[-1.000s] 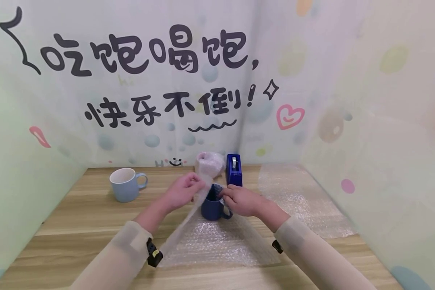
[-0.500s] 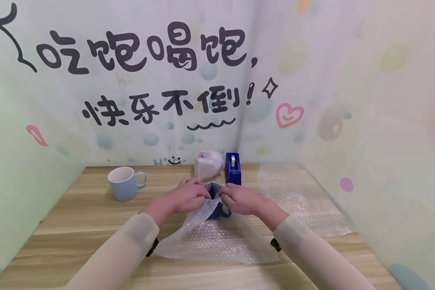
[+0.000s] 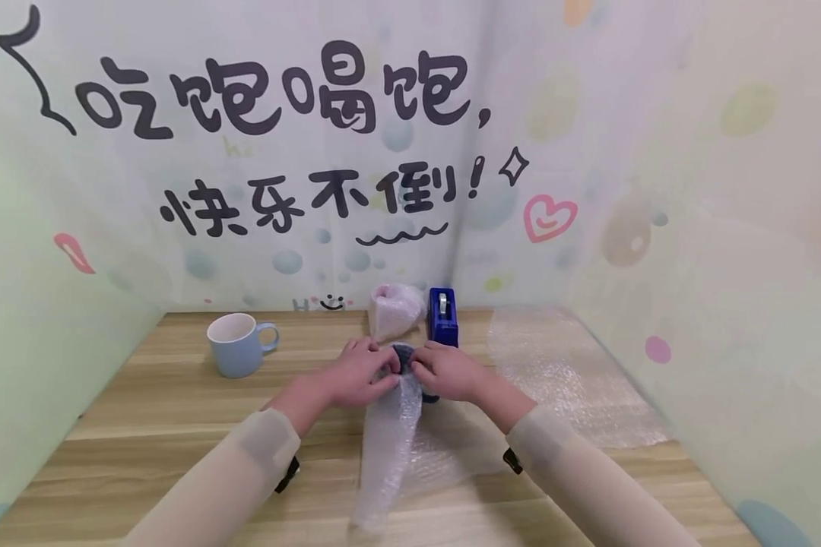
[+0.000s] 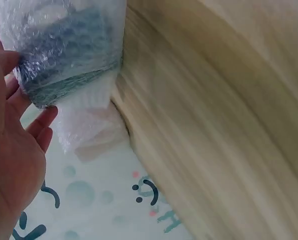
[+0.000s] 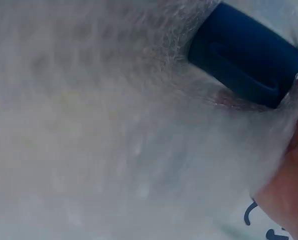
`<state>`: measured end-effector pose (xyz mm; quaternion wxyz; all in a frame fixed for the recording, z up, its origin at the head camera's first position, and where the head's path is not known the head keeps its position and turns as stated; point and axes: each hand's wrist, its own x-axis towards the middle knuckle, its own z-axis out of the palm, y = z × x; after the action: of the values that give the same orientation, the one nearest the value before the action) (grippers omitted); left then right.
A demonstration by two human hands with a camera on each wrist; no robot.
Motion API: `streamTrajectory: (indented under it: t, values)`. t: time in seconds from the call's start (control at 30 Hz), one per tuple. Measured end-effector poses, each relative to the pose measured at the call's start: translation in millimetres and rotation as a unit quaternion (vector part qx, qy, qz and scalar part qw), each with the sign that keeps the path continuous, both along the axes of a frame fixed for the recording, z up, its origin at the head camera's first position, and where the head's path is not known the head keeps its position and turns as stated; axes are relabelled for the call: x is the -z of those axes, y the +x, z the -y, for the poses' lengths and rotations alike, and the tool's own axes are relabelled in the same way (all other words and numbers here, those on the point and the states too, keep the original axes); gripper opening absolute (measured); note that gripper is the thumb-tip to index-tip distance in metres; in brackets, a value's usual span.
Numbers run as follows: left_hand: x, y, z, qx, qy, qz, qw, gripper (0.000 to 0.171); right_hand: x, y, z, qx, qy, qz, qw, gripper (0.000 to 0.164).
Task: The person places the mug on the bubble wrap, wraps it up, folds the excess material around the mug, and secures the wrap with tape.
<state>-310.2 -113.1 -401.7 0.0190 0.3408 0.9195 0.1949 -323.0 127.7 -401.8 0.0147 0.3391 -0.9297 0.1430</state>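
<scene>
Head view: a light-blue ceramic mug (image 3: pixel 238 349) stands left on the wood-grain counter (image 3: pixel 178 425); next, the left hand (image 3: pixel 362 374) curls its fingers around clear plastic bubble wrap (image 3: pixel 385 463) covering a dark-blue cylindrical mug (image 5: pixel 244 55); the right hand's (image 3: pixel 450 374) bent fingers pinch wrap at the rim. The right wrist view bares the dark mug's handle, mostly covered in the head view; right fingertips there are hidden.

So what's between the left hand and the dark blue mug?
Bubble wrap: it covers the dark blue mug where the left hand touches, as the left wrist view shows.
</scene>
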Motion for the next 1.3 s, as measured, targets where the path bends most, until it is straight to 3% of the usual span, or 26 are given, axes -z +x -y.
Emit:
streamTrajectory:
  t: [0.13, 0.3, 0.4, 0.57, 0.67, 0.8, 0.87, 0.93, 1.0, 1.1, 1.2, 1.3]
  values:
    - [7.6, 3.1, 4, -0.015, 0.06, 0.006, 0.9981, 0.008, -1.2, -8.2, -3, -0.034, 0.006, 0.005, 0.999, 0.032]
    - [17.6, 0.9, 10, 0.0, 0.115, -0.03, 0.9929, 0.009, -3.6, -18.0, -3, -0.055, 0.021, 0.027, 0.998, 0.035]
    - [21.1, -2.3, 13, 0.007, 0.142, -0.011, 0.9897, 0.009, -4.4, -22.3, 1, -0.056, 0.021, 0.044, 0.997, 0.035]
    - [22.2, -9.0, 15, 0.018, 0.157, 0.024, 0.9871, 0.013, -3.6, -21.9, 3, -0.041, 0.022, 0.065, 0.997, 0.038]
    - [21.4, -10.8, 14, 0.02, 0.148, 0.017, 0.9887, 0.012, -3.2, -14.8, 0, -0.042, 0.019, 0.036, 0.998, 0.039]
    - [18.7, -9.9, 12, 0.024, 0.132, 0.0, 0.991, 0.012, -8.3, 9.0, -10, -0.072, -0.018, -0.077, 0.994, 0.034]
    - [16.7, -8.8, 10, 0.026, 0.125, -0.003, 0.9918, 0.013, -11.1, 28.6, -15, -0.109, -0.019, -0.147, 0.983, 0.043]
    - [15.5, -8.1, 9, 0.024, 0.121, -0.001, 0.9923, 0.014, -11.5, 52.7, -19, -0.154, 0.006, -0.189, 0.97, 0.06]
    - [15.3, -7.9, 10, 0.018, 0.123, 0.011, 0.9922, 0.015, -7.0, 77.3, -22, -0.195, 0.056, -0.21, 0.956, 0.072]
    - [16.5, -8.4, 11, 0.011, 0.127, 0.022, 0.9916, 0.015, 7.4, 106.4, -23, -0.234, 0.116, -0.223, 0.939, 0.076]
    - [18.0, -9.0, 11, 0.009, 0.131, 0.025, 0.991, 0.016, 23.1, 120.1, -21, -0.245, 0.134, -0.261, 0.924, 0.081]
    - [18.8, -7.9, 11, 0.008, 0.137, 0.033, 0.99, 0.016, 34.7, 122.9, -18, -0.245, 0.133, -0.296, 0.914, 0.068]
